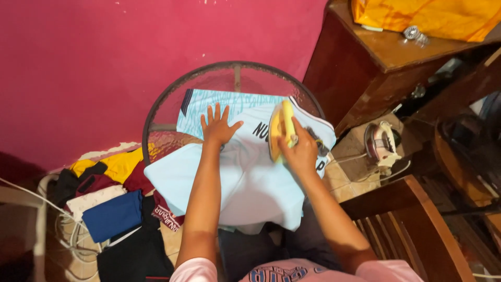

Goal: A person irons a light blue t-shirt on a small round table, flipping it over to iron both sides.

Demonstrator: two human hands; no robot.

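A light blue sports shirt with dark lettering lies spread over a round glass table. My left hand presses flat on the shirt near its patterned upper part, fingers apart. My right hand grips the handle of a yellow clothes iron, which rests on the shirt beside the lettering. The two hands are about a hand's width apart.
A heap of folded clothes in yellow, blue, black and maroon lies on the floor at the left. A second iron sits on the tiled floor at the right. A wooden cabinet carries an orange bag. A wooden chair stands right.
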